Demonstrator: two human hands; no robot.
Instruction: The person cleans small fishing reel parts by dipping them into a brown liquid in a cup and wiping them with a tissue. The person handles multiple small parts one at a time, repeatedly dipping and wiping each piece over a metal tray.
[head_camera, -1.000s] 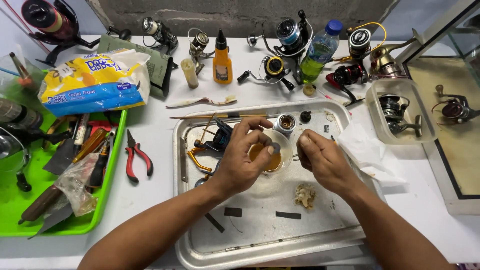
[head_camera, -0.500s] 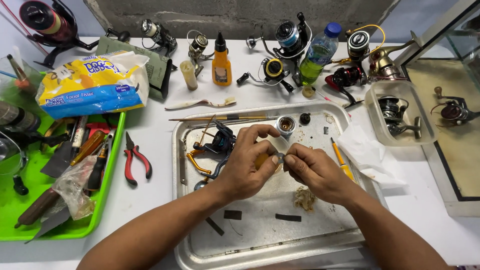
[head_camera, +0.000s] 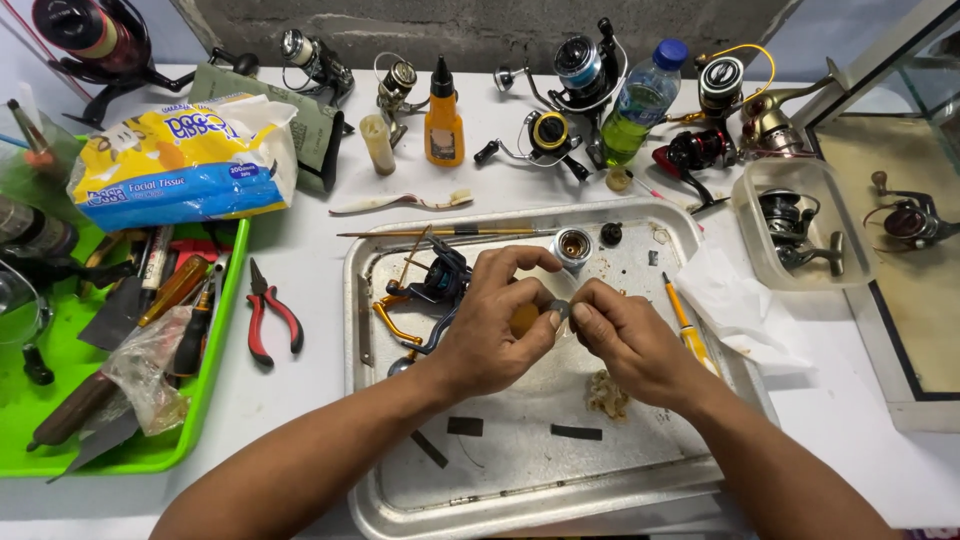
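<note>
My left hand (head_camera: 490, 335) and right hand (head_camera: 625, 340) meet over the metal tray (head_camera: 520, 480), fingers pinched on a small washer (head_camera: 560, 310) (dropped parts stay contained); reel body (head_camera: 435, 285) at nine o'clock.

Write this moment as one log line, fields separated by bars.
left hand + right hand: pinch small round part | over metal tray | dismantled reel beside

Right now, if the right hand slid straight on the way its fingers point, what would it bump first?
Most likely the left hand. The right hand points left, and their fingertips already meet around a small grey round part.
</note>
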